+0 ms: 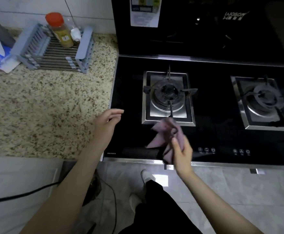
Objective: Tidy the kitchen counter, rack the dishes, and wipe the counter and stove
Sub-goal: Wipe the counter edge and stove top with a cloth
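my right hand [181, 152], low and centre in the frame, pinches a crumpled purple cloth [166, 137] between thumb and fingers — the cloth hangs over the front of the black glass stove [129, 92], just below the left burner [169, 97]. my left hand [106, 123] hovers at the stove's left edge, fingers loosely spread and holding nothing. a second burner [264, 102] sits at the right. on the speckled counter [45, 107], upper left of the frame, a grey dish rack [53, 49] holds a red-capped spice jar [60, 29].
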`<state>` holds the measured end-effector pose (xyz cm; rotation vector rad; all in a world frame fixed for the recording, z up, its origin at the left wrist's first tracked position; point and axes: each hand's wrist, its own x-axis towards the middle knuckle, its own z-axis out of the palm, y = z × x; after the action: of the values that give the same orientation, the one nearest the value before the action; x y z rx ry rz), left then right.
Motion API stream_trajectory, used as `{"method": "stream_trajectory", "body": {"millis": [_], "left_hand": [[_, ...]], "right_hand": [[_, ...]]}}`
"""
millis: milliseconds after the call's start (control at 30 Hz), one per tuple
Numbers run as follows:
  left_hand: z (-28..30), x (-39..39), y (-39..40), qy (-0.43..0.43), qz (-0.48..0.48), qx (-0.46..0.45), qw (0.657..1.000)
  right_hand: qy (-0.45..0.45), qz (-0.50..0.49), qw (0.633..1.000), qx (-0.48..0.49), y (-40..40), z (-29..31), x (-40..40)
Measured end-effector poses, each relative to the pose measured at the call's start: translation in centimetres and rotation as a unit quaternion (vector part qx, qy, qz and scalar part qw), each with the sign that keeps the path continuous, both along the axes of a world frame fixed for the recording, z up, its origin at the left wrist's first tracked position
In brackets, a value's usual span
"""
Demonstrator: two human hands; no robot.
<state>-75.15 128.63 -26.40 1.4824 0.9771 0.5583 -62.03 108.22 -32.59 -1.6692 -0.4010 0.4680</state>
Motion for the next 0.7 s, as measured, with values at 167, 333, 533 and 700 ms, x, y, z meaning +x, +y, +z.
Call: {"method": "stream_trajectory", "body": {"millis": [167, 333, 533, 700], "left_hand": [[-0.2, -0.8, 0.6, -0.024, 0.021, -0.018, 0.999], [-1.4, -3.4, 1.5, -0.005, 0.041, -0.028, 0.999], [-1.6, -6.0, 2.2, -0.013, 0.067, -0.035, 0.997], [-1.4, -8.8, 2.8, -0.019, 0.107, -0.009, 0.994]], "right_hand": [[-0.187, 0.042, 0.961, -0.2, -0.4, -0.8, 3.8], [-0.308, 0.128, 0.807, -0.487, 1.0, -4.1, 1.1], [-0.393, 0.182, 0.777, -0.456, 3.4, -4.3, -5.9], [-0.445, 0.264, 0.744, -0.423, 8.0, -3.7, -12.4]]}}
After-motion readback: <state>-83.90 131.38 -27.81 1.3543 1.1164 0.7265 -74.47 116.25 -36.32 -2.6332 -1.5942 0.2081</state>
